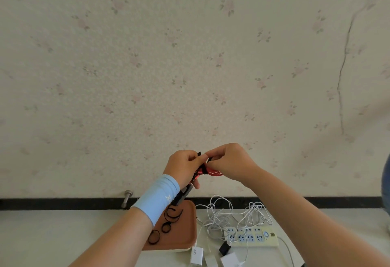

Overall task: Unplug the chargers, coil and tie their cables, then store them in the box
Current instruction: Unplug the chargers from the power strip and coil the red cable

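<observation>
above the table (63, 235), near its far edge, both hands are held up away from the clutter so the bundle hangs free. left hand (183, 165) grips the red cable coil (213, 171), keeping its loops bunched; a dark charger body (184, 194) dangles beneath. right hand (230, 161) pinches the black tie (199, 153) at the bundle, probably cinching it. spare ties (172, 216) lie on the brown box lid (183, 235), handy for reaching. white cables (221, 218) sprawl by the power strip (251, 237), uncoiled; most work remains.
</observation>
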